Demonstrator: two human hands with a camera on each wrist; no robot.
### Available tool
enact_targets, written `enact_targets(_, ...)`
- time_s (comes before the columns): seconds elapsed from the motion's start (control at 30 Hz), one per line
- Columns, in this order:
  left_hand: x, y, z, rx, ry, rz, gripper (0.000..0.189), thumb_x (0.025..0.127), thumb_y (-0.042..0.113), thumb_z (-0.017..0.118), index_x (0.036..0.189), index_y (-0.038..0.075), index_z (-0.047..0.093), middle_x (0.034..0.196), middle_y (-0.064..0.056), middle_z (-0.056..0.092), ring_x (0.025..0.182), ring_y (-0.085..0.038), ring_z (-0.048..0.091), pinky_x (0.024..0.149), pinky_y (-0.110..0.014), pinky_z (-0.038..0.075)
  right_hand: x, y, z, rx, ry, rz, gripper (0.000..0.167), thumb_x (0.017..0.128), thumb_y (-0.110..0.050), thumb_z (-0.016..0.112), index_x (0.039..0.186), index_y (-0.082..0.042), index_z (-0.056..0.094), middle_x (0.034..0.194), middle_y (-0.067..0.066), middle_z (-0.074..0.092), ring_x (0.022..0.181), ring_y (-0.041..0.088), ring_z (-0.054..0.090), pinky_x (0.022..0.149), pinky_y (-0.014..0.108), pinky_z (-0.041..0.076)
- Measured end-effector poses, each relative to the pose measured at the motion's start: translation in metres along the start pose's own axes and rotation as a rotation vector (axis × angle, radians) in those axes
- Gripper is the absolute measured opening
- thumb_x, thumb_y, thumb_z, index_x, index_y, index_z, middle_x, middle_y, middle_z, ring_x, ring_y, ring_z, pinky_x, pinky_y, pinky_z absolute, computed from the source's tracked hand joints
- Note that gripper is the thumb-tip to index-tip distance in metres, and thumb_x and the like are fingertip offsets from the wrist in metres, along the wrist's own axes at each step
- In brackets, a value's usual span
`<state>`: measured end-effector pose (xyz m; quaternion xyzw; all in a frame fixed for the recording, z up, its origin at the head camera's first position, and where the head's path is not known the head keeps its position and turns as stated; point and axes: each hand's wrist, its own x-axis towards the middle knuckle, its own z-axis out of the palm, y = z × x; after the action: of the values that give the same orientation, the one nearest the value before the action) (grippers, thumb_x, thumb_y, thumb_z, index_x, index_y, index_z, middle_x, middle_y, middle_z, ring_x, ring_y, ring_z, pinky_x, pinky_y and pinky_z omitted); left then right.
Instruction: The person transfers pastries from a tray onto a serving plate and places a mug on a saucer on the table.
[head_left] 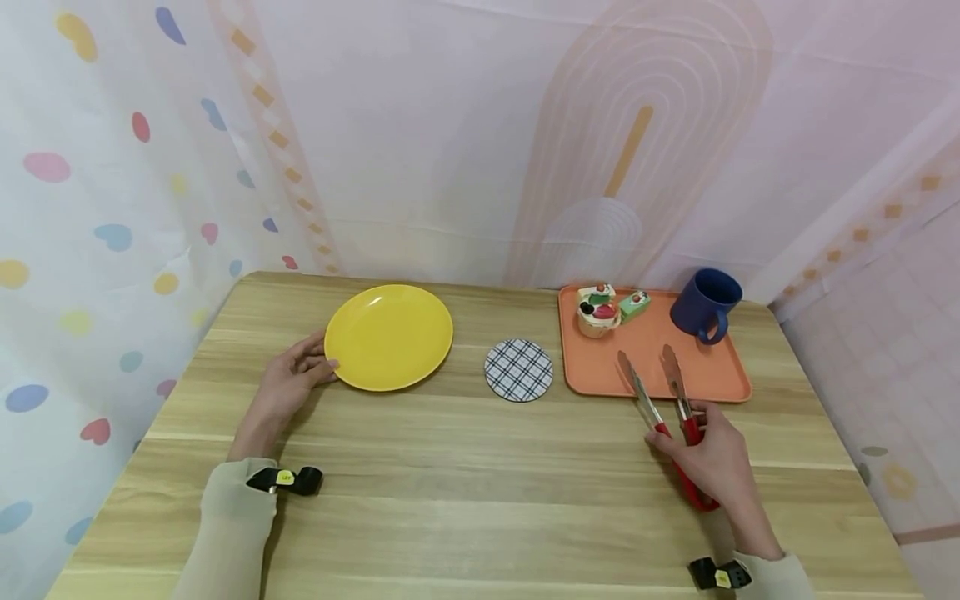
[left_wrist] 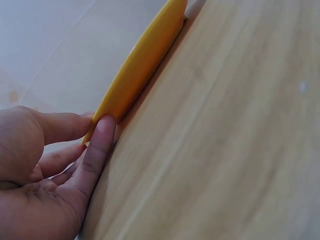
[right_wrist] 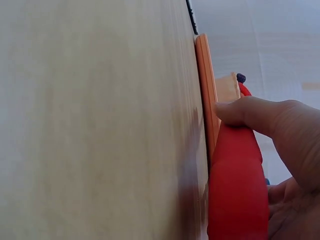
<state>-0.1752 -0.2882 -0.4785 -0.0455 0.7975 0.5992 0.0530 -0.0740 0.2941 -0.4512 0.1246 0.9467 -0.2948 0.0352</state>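
My left hand (head_left: 288, 379) pinches the left rim of a yellow plate (head_left: 388, 337) at the table's back left. In the left wrist view, thumb and fingers meet at the plate's edge (left_wrist: 137, 65), close to the wood. My right hand (head_left: 712, 450) grips red-handled tongs (head_left: 690, 429), their metal arms spread apart and reaching over the front of an orange tray (head_left: 600, 382). On that tray stand a cupcake (head_left: 597, 317) topped with fruit, a small green cake piece (head_left: 635, 305) and a dark blue mug (head_left: 705, 304). The right wrist view shows the thumb along the red handle (right_wrist: 237, 185).
Between plate and tray lies a round checked coaster (head_left: 519, 370). The wooden table (head_left: 465, 492) runs back to a patterned cloth backdrop (head_left: 420, 142). Dark wrist cameras are strapped at both sleeves.
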Motion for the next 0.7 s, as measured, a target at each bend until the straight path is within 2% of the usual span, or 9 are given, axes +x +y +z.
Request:
enact_targets(0.2, -0.0007, -0.0002, 0.0005, -0.002, 0.0, -0.004, 0.067, 0.103, 0.019, 0.064, 0.161, 0.009, 0.032, 0.125, 0.002, 0.055, 0.099, 0.005, 0.063, 0.088, -0.016, 0.061, -0.0016, 0.0009, -0.0016, 0.016, 0.027, -0.039, 0.089, 0.084, -0.054, 0.08, 0.143, 0.002, 0.045, 0.126, 0.032, 0.059, 0.104, 0.041, 0.062, 0.066, 0.029, 0.048)
enact_targets(0.5, -0.0017, 0.0004, 0.0019, 0.008, 0.0, -0.012, 0.068, 0.103, 0.019, 0.064, 0.162, 0.008, 0.031, 0.127, -0.002, 0.055, 0.099, 0.006, 0.062, 0.088, -0.016, 0.061, -0.0002, -0.0008, -0.003, 0.017, 0.107, -0.142, 0.079, 0.087, -0.044, 0.08, 0.142, 0.003, 0.049, 0.123, 0.028, 0.061, 0.1, 0.039, 0.061, 0.067, 0.029, 0.045)
enact_targets(0.7, -0.0008, 0.002, 0.0021, 0.015, 0.0, -0.011, 0.068, 0.103, 0.021, 0.064, 0.162, 0.009, 0.031, 0.126, 0.0, 0.055, 0.1, 0.005, 0.062, 0.088, -0.015, 0.061, 0.0026, -0.0047, -0.0059, 0.033, 0.156, -0.196, 0.073, 0.087, -0.037, 0.082, 0.14, 0.003, 0.052, 0.118, 0.027, 0.061, 0.085, 0.031, 0.057, 0.059, 0.027, 0.041)
